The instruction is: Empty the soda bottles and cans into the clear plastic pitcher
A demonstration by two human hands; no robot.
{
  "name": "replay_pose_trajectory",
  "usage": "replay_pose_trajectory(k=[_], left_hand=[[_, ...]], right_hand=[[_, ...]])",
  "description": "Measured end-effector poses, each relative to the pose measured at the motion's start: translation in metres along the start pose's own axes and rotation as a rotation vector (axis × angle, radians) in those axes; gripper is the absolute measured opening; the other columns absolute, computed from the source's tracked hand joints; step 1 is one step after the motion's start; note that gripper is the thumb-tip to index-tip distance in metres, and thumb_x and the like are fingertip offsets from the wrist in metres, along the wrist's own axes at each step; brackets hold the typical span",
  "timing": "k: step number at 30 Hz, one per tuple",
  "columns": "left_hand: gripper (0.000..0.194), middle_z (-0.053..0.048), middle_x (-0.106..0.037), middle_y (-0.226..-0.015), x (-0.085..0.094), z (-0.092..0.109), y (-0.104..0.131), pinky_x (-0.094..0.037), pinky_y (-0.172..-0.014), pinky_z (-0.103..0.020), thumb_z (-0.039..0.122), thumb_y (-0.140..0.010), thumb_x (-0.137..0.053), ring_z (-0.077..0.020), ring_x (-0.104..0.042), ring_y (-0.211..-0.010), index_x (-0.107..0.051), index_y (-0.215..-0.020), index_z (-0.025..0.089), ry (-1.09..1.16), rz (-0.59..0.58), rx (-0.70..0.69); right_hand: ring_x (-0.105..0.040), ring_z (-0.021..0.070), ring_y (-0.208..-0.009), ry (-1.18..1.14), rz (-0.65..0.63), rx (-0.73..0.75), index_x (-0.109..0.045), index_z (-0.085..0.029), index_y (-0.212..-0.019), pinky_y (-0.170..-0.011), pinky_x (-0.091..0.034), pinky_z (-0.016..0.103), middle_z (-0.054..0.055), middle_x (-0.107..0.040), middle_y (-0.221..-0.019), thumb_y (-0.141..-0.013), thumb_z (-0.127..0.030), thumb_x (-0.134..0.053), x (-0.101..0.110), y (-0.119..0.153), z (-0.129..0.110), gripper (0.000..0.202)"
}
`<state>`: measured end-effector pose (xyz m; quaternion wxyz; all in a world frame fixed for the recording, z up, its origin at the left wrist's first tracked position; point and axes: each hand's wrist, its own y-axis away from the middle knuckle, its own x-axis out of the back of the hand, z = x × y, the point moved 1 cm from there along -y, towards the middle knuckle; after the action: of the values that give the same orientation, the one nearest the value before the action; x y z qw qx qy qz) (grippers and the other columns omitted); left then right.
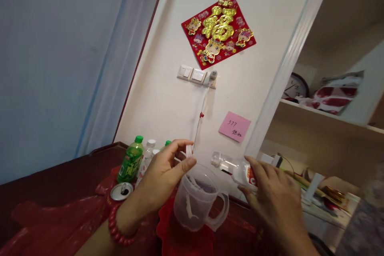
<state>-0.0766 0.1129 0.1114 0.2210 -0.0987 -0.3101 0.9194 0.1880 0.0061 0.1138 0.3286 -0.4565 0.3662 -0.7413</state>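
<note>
Between the fingers and thumb of my left hand (pixel 163 176) is a small white bottle cap (pixel 189 151), pinched above the jug's left side. My right hand (pixel 274 196) grips a clear plastic bottle (pixel 235 168) with a red and white label. That bottle lies tilted nearly level, its uncapped mouth pointing left toward the jug. Below and between both hands stands a translucent plastic jug (pixel 192 202) with a handle on its right; a pale strip shows on its side. Under the jug is a red scalloped tray (pixel 168 232).
Left of the jug stand a green drink bottle (pixel 131 160), several other bottles and an open-topped can (pixel 121 191). A red plastic bag (pixel 54 224) lies across the dark table (pixel 18 192). Shelves (pixel 330 122) with a clock (pixel 295 86) are on the right; a white cable (pixel 198 128) hangs behind.
</note>
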Motion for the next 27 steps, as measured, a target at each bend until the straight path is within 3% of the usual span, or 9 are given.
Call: replay_pose_trajectory(k=[4,8,12,17,21,27], left_hand=[[0.044,-0.008,-0.065,-0.111,-0.008,-0.005,0.002,-0.053,-0.087,-0.041,0.038,-0.09,-0.07,-0.0238,-0.064,-0.099,-0.057,-0.13,0.025,-0.009,-0.122,0.05],[0.046,-0.008,-0.064,-0.111,-0.017,-0.008,0.004,-0.053,-0.088,-0.041,0.028,-0.085,-0.073,-0.0237,-0.065,-0.1,-0.055,-0.127,0.024,0.007,-0.145,0.096],[0.043,-0.008,-0.066,-0.113,-0.026,-0.009,0.007,-0.054,-0.088,-0.041,0.025,-0.082,-0.074,-0.024,-0.066,-0.1,-0.059,-0.123,0.023,-0.016,-0.194,0.119],[0.045,-0.007,-0.069,-0.11,-0.034,-0.009,0.009,-0.055,-0.086,-0.04,0.026,-0.077,-0.076,-0.024,-0.066,-0.097,-0.062,-0.12,0.022,-0.039,-0.217,0.144],[0.044,-0.005,-0.071,-0.103,-0.037,-0.008,0.01,-0.055,-0.08,-0.037,0.027,-0.074,-0.078,-0.0232,-0.066,-0.094,-0.065,-0.117,0.024,-0.145,-0.216,0.138],[0.041,0.0,-0.07,-0.092,-0.037,-0.004,0.009,-0.054,-0.078,-0.034,0.021,-0.071,-0.077,-0.0187,-0.065,-0.085,-0.068,-0.111,0.025,-0.249,-0.214,0.061]], right_hand=[[-0.056,0.0393,-0.112,-0.276,-0.027,-0.203,-0.038,-0.031,-0.144,-0.085,-0.044,0.055,0.013,-0.061,-0.129,-0.096,-0.049,-0.051,-0.013,0.029,-0.003,0.054],[-0.056,0.0384,-0.116,-0.373,0.027,-0.234,-0.036,-0.031,-0.145,-0.089,-0.045,0.053,0.012,-0.06,-0.133,-0.096,-0.056,-0.054,-0.02,0.05,-0.007,0.058],[-0.062,0.035,-0.105,-0.287,0.082,-0.068,-0.038,-0.029,-0.145,-0.083,-0.045,0.048,0.011,-0.065,-0.124,-0.094,-0.045,-0.057,-0.019,0.055,-0.01,0.056],[-0.059,0.0334,-0.11,-0.205,0.126,-0.068,-0.043,-0.024,-0.141,-0.092,-0.041,0.049,0.011,-0.064,-0.124,-0.09,-0.027,-0.053,-0.008,0.051,-0.018,0.052],[-0.058,0.0317,-0.11,-0.179,0.136,-0.009,-0.045,-0.023,-0.14,-0.094,-0.04,0.05,0.01,-0.063,-0.123,-0.078,-0.011,-0.05,-0.002,0.05,-0.017,0.063],[-0.056,0.0308,-0.113,-0.216,0.127,-0.018,-0.044,-0.026,-0.142,-0.1,-0.037,0.052,0.009,-0.062,-0.125,-0.076,-0.007,-0.048,0.003,0.049,-0.02,0.068]])
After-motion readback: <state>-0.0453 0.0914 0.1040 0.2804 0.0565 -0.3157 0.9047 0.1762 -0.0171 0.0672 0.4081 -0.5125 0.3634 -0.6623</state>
